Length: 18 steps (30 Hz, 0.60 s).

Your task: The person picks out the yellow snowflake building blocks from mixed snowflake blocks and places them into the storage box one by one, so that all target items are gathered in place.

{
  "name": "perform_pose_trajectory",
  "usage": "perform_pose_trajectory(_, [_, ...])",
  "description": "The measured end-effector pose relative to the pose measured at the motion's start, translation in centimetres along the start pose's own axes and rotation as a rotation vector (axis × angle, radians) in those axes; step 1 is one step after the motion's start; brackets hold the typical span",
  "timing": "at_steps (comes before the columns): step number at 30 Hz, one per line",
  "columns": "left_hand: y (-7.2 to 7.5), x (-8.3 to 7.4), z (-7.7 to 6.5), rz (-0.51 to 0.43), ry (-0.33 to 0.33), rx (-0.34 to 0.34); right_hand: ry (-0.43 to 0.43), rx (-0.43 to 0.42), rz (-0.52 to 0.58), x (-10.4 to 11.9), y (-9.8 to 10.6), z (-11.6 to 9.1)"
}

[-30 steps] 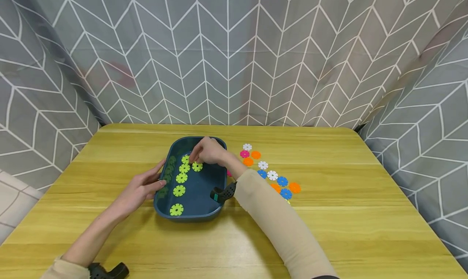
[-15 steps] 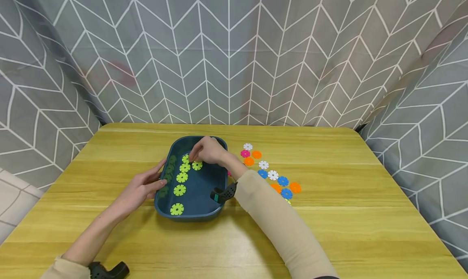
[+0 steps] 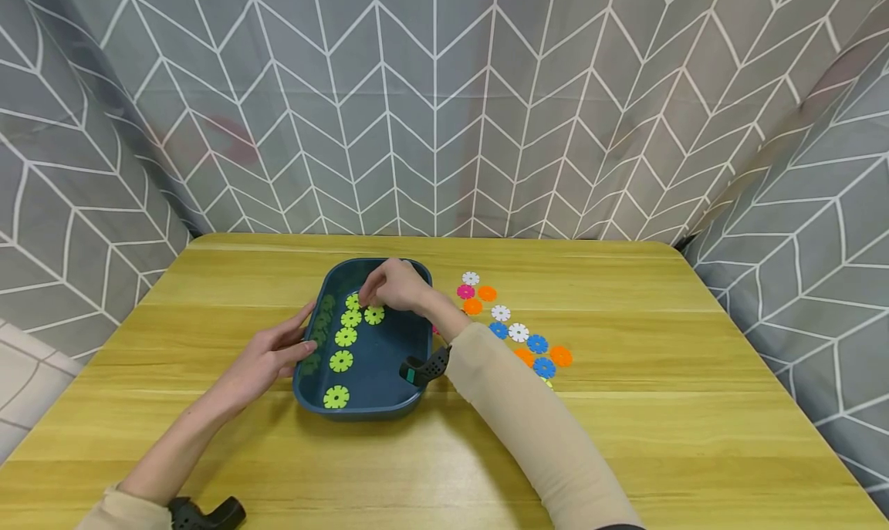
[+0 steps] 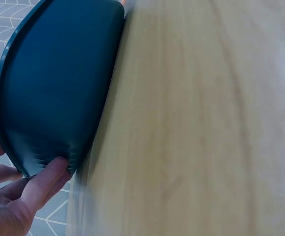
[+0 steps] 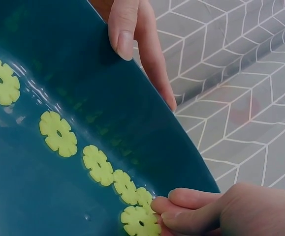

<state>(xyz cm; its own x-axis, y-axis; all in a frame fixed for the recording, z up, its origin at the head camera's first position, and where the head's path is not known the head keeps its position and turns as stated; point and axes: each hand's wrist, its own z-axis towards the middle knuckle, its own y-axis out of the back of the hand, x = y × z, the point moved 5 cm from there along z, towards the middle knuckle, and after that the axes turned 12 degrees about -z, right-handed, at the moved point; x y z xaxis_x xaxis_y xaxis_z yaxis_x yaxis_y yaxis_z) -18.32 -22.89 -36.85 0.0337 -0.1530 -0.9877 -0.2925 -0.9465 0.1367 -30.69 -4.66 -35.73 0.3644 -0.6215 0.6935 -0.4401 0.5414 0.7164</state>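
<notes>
In the head view, my left hand (image 3: 267, 356) grips the left side of a dark blue plastic tub (image 3: 389, 376), thumb over the rim and fingers outside. The left wrist view shows the fingers against the tub's outer wall. My right hand (image 3: 397, 285) reaches inside to the far end, fingers curled together. Their tips seem to pinch the edge of a yellow-green notched disc (image 5: 140, 222); the contact is partly hidden. Other yellow-green discs (image 5: 58, 133) lie in a line along the tub's left side, the farthest (image 5: 144, 196) partly behind my fingertips.
Right of the tub lie loose discs of the same kind: white (image 3: 518, 332), orange (image 3: 560, 356), blue (image 3: 538, 345) and pink (image 3: 466, 292). My right forearm hides some of them. Grey patterned curtains (image 3: 434, 106) surround the wooden table (image 3: 694, 406).
Both hands and the tub stay almost where they were. The disc by my right fingertips seems to have shifted very slightly; the other discs lie as before.
</notes>
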Motion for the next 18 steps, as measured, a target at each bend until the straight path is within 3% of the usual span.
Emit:
perform_pose_trajectory(11, [0.0, 0.1, 0.0, 0.009, 0.009, -0.001, -0.009, -0.035, 0.048, 0.1, 0.1, 0.1])
perform_pose_trajectory(18, [0.0, 0.2, 0.0, 0.033, 0.020, -0.016, -0.035, -0.061, 0.101, 0.8, 1.4, -0.8])
